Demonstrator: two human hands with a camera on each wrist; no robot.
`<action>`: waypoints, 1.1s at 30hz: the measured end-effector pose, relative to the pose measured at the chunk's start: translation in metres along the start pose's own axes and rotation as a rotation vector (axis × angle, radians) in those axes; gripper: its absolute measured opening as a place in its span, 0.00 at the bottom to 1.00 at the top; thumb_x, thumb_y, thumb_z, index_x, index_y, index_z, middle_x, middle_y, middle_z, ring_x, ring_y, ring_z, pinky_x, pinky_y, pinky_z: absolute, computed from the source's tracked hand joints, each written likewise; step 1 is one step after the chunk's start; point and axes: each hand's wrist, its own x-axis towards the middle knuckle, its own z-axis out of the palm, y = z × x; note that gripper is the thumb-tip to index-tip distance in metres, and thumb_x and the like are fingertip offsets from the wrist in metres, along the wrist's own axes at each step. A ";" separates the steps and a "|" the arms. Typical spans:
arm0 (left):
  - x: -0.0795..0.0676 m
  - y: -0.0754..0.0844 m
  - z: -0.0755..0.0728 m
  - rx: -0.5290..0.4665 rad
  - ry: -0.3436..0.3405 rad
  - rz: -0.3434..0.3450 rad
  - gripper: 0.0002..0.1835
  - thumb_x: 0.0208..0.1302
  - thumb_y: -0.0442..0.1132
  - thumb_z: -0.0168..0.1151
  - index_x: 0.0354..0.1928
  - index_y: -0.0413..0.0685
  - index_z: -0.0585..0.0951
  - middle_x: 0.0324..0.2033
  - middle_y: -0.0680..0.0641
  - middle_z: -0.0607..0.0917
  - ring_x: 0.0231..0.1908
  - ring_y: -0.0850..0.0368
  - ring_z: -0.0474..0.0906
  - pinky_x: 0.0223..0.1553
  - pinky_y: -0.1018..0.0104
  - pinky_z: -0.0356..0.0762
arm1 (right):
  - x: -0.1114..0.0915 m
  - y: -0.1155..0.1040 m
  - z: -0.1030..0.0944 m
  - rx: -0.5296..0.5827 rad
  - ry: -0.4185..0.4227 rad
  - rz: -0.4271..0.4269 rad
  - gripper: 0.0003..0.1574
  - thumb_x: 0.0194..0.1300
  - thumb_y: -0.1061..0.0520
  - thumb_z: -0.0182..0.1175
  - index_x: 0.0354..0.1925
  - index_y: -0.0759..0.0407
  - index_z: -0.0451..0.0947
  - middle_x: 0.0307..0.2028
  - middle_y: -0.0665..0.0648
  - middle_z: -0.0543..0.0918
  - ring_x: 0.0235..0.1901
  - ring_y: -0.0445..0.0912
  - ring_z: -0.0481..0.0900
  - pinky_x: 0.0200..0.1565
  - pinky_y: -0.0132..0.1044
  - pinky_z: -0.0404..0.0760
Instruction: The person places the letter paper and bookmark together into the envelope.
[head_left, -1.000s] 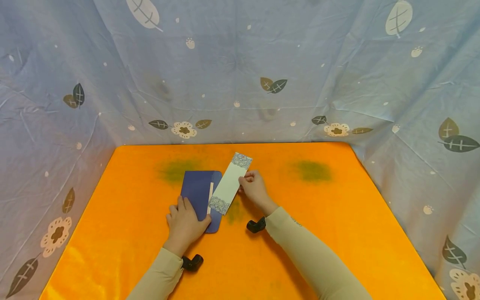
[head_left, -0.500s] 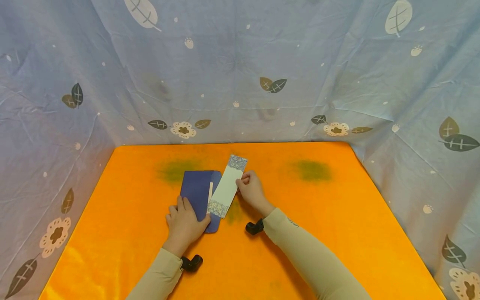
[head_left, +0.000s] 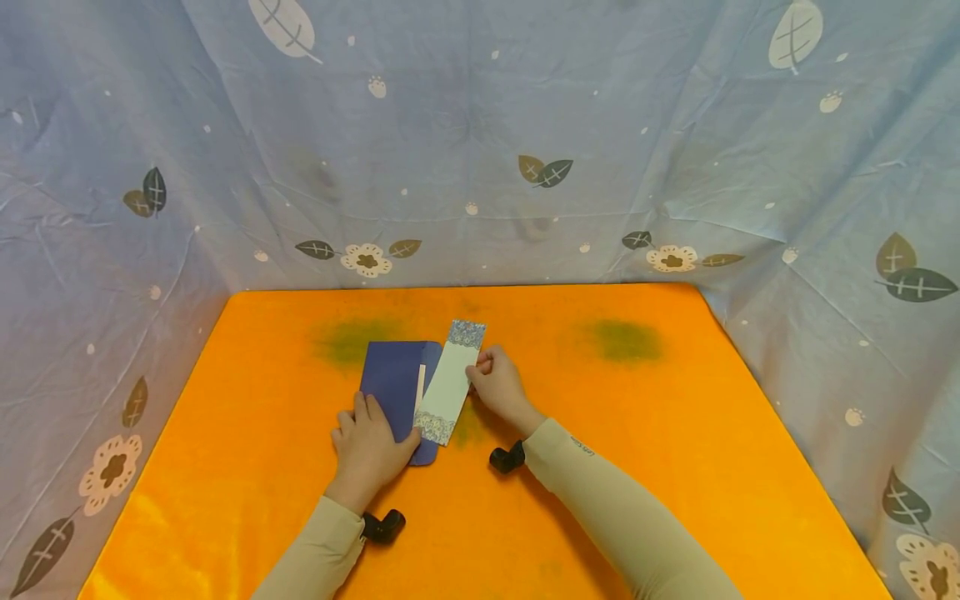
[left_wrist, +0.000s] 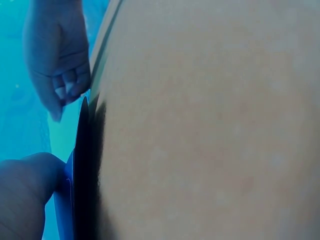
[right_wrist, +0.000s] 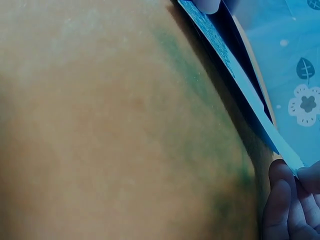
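Observation:
A dark blue envelope (head_left: 392,375) lies on the orange-covered table, its rounded flap turned out to the right. A pale strip (head_left: 420,392) shows along its opening. My left hand (head_left: 371,446) rests on the lower part, fingers toward the left edge and thumb pressing near the opening. My right hand (head_left: 501,385) pinches the right edge of a white card (head_left: 452,379) with blue-grey lacy bands at both ends. Slanting over the flap, the card has its lower end right at the opening, beside my left thumb. In the right wrist view, thumb and fingertips grip the card (right_wrist: 240,85).
Orange cloth (head_left: 637,467) covers the table, with green smudges (head_left: 626,342) toward the back. Pale blue curtains (head_left: 472,125) printed with leaves and flowers rise behind and at both sides. Each wrist wears a black camera mount (head_left: 384,527).
My right hand has drawn the card slightly left and toward me, turning it more upright. Its lower end has come closer to my left thumb. My left hand and the envelope stay put.

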 end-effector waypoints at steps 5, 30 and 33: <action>0.000 -0.001 0.001 -0.004 -0.014 -0.006 0.59 0.56 0.67 0.59 0.69 0.21 0.54 0.68 0.23 0.52 0.57 0.24 0.54 0.49 0.36 0.56 | -0.001 -0.001 0.002 0.003 -0.027 0.004 0.12 0.68 0.59 0.58 0.44 0.64 0.68 0.27 0.60 0.81 0.25 0.52 0.81 0.31 0.39 0.80; 0.000 -0.002 0.001 -0.025 -0.018 -0.013 0.59 0.56 0.67 0.59 0.69 0.21 0.53 0.69 0.24 0.52 0.56 0.25 0.54 0.49 0.37 0.55 | 0.000 -0.005 0.012 0.053 -0.111 0.062 0.12 0.66 0.60 0.61 0.41 0.66 0.69 0.25 0.62 0.81 0.23 0.51 0.82 0.30 0.39 0.82; 0.000 -0.002 0.001 -0.029 -0.019 -0.013 0.59 0.56 0.68 0.58 0.69 0.22 0.53 0.69 0.24 0.51 0.56 0.26 0.54 0.48 0.37 0.56 | 0.000 -0.006 0.014 0.040 -0.126 0.087 0.12 0.66 0.61 0.61 0.41 0.66 0.69 0.23 0.61 0.82 0.22 0.51 0.82 0.29 0.38 0.82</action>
